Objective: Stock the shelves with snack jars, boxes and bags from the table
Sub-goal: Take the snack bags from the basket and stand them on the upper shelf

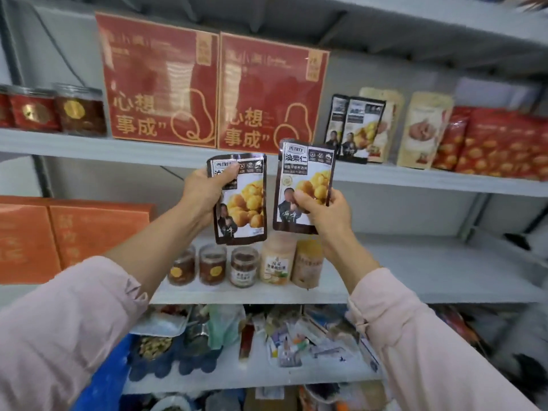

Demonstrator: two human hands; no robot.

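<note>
My left hand [207, 191] grips the upper left corner of a dark chestnut snack bag [247, 206], and a second like bag seems stacked behind it. My right hand [323, 213] pinches the lower edge of another chestnut bag [305, 179], held upright just below the upper shelf [89, 145]. Two matching chestnut bags [354, 129] stand on that shelf, right of two large red boxes [213, 90]. Both hands are raised in front of the shelving, between the upper and middle shelves.
The upper shelf also holds red-lidded jars [56, 109] at the left and beige and red bags [474, 140] at the right. On the middle shelf [415, 268] stand orange boxes [59, 235] and several small jars [243, 265]. The lower shelf is cluttered with mixed packets [296, 336].
</note>
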